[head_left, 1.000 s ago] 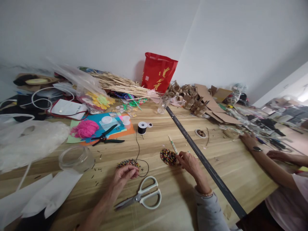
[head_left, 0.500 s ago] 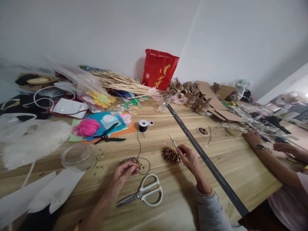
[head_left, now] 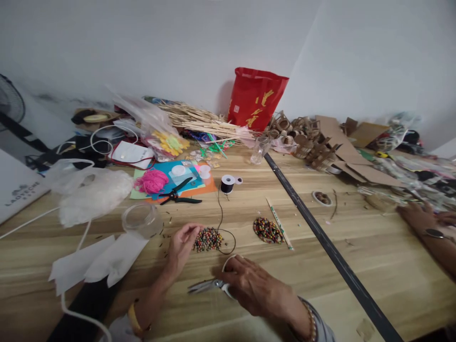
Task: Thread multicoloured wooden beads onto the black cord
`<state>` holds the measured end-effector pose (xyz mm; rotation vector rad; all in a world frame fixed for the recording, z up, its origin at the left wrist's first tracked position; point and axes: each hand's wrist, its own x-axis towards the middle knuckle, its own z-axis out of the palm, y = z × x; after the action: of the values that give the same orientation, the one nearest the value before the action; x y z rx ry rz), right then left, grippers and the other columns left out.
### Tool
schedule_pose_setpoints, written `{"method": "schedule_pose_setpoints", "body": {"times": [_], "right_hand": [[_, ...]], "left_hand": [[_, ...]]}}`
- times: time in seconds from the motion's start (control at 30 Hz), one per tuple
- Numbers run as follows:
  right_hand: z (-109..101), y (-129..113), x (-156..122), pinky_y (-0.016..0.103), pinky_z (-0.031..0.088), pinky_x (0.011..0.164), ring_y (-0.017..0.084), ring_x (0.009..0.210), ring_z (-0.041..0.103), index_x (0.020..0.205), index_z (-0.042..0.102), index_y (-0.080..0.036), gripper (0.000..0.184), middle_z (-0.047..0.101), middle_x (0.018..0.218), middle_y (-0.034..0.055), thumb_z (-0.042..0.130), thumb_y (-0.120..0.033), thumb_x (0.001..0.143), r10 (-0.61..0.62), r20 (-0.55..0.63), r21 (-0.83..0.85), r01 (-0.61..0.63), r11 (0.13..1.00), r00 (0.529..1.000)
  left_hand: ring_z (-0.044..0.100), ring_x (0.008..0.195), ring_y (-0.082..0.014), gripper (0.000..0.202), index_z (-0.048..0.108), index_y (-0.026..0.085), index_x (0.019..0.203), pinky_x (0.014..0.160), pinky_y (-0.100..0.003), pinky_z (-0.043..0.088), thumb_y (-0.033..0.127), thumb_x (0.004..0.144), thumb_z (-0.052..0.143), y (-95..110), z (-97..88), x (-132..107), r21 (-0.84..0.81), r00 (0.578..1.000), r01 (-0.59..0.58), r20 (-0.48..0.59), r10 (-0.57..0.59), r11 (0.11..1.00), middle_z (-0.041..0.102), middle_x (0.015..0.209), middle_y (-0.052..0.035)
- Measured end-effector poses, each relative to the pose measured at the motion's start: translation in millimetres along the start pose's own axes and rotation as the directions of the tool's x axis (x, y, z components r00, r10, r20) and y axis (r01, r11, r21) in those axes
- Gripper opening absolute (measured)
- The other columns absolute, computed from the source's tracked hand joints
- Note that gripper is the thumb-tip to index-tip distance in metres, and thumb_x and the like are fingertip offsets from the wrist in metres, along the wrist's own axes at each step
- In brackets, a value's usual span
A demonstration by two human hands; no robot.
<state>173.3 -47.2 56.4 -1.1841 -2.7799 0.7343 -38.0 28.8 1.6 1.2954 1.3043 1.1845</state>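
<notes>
My left hand [head_left: 183, 247] is beside a loose pile of small multicoloured beads [head_left: 207, 239], thumb and fingers pressed together at its left edge; whatever they pinch is hidden. My right hand [head_left: 254, 285] closes over the pale handles of a pair of scissors [head_left: 206, 285], whose blades point left. Black cord [head_left: 220, 209] runs from a spool [head_left: 227, 185] and loops at the right of the bead pile. Farther right lies a coiled string of beads [head_left: 268, 230], and a thin white-and-green stick [head_left: 280, 223] slants beside it.
Black-handled pliers [head_left: 178, 195] and pink yarn [head_left: 152, 181] lie on coloured paper. A clear jar [head_left: 141, 220] stands left. A dark strip [head_left: 320, 237] crosses the table. A small dish [head_left: 321, 198] and another person's hand [head_left: 416, 216] are to the right.
My right hand has left the stick by the coiled beads and moved down-left onto the scissors. The stick now lies on the table. The view has swung left; my left hand stays by the beads.
</notes>
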Motion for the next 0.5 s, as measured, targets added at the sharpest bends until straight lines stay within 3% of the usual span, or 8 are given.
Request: {"method": "schedule_pose_setpoints", "body": {"times": [0.1,0.2,0.37,0.5], "right_hand": [[10.2,0.2,1.5,0.034,0.041,0.092,0.022,0.105,0.049,0.127,0.047,-0.024,0.050,0.054,0.113,0.0084,0.054,-0.007,0.080,0.007,-0.031,-0.070,-0.010,0.997,0.999],[17.4,3.0,3.1,0.033,0.041,0.091,0.022,0.103,0.049,0.126,0.047,-0.024,0.051,0.054,0.111,0.0078,0.053,-0.005,0.079,0.003,-0.032,-0.089,-0.006,0.996,0.999],[17.9,6.1,4.6,0.030,0.041,0.087,0.021,0.096,0.050,0.115,0.055,-0.023,0.040,0.055,0.106,0.0067,0.055,-0.008,0.078,-0.008,-0.007,-0.090,0.008,0.996,1.000],[10.2,7.3,4.8,0.028,0.040,0.084,0.021,0.097,0.051,0.115,0.056,-0.023,0.040,0.057,0.104,0.0070,0.055,-0.007,0.078,-0.025,0.020,-0.054,0.026,0.998,0.999]], "left_hand": [[0.062,0.098,-0.0243,0.030,0.067,0.017,0.093,0.091,-0.037,0.046,0.040,0.084,0.050,-4.1,-5.1,2.0,0.178,0.993,-0.111,-0.011,0.115,0.978,0.070,0.099,-0.0097],[0.057,0.111,-0.0233,0.034,0.065,0.018,0.102,0.102,-0.039,0.040,0.038,0.089,0.042,-8.0,-7.4,4.0,0.279,0.975,-0.222,0.060,0.214,0.934,0.067,0.113,-0.0107],[0.046,0.126,-0.0217,0.041,0.060,0.018,0.117,0.110,-0.043,0.032,0.038,0.092,0.034,-19.1,-6.5,5.9,0.381,0.962,-0.242,0.217,0.168,0.892,0.056,0.133,-0.0098],[0.043,0.130,-0.0209,0.044,0.057,0.016,0.123,0.113,-0.042,0.030,0.037,0.092,0.033,-24.0,-5.7,5.1,0.418,0.944,-0.260,0.300,0.138,0.870,0.052,0.138,-0.0100]]}}
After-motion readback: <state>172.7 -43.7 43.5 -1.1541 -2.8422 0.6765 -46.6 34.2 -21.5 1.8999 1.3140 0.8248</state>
